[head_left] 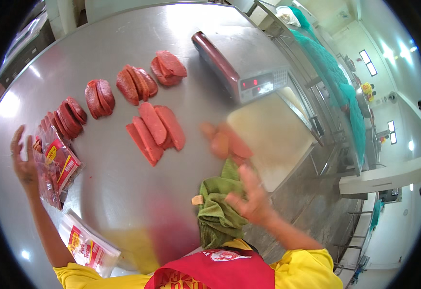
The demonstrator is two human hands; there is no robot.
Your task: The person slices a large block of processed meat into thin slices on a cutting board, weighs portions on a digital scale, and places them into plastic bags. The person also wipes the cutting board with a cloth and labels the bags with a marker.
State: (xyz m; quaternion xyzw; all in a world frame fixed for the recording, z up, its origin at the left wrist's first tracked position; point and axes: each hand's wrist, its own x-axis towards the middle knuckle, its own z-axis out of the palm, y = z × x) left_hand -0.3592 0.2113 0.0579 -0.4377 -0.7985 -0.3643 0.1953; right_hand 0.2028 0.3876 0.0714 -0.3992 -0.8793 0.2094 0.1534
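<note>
Meat slices (pixel 230 140) lay blurred at the left edge of the pale board (pixel 278 137), just beyond the right hand (pixel 255 198), its fingers spread; light contact likely suited them. The left hand (pixel 26 169), fingers apart, stood beside filled bags (pixel 62 161) on the desk (pixel 119 192).

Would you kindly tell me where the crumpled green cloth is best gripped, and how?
Probably at the middle of the crumpled green cloth, pinched from above, where loose raised folds offer something to gather. Coming from its right seems easiest: the person's right hand is there, fingers spread, while blurred reddish meat slices show at its far end.
</note>
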